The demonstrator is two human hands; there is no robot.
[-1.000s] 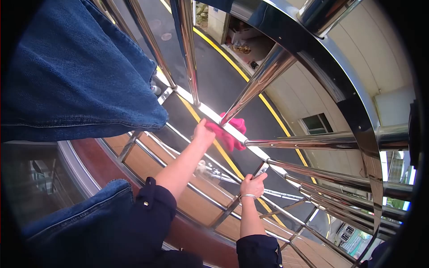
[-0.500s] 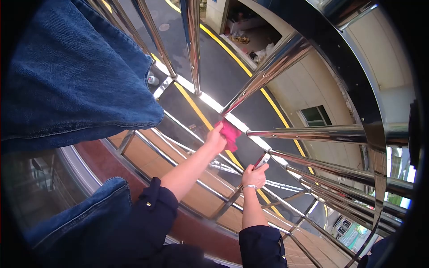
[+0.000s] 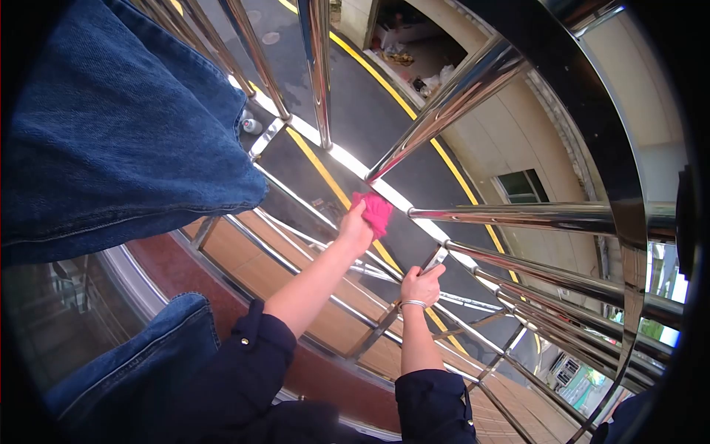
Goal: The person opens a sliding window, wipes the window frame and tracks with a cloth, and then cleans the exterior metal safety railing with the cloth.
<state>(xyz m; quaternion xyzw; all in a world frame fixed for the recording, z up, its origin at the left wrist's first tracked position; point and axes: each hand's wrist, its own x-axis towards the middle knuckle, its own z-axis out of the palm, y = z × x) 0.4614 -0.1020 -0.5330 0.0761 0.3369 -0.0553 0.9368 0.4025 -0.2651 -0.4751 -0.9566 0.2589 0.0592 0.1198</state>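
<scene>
My left hand [image 3: 356, 229] is closed on a bunched pink cloth [image 3: 378, 215]. The cloth is close beside the shiny lower rail [image 3: 347, 162] of a metal railing; whether it touches the rail I cannot tell. Lower and to the right, my right hand [image 3: 421, 287], with a silver bangle at its wrist, is wrapped round a short flat metal crossbar [image 3: 438, 257] that joins the same rail. Polished upright bars [image 3: 414, 214] rise from the rail near both hands.
Denim-covered legs [image 3: 133, 133] fill the left side. A white bottle [image 3: 252, 126] shows beside the knee. Beneath the open bars lies a dark road [image 3: 362, 89] with yellow lines. A wide curved handrail [image 3: 592, 111] arcs across the right. Below me runs a reddish ledge [image 3: 325, 381].
My left hand has drawn the cloth slightly back from the rail, and the cloth looks more bunched. My right hand keeps its grip. The view has shifted slightly.
</scene>
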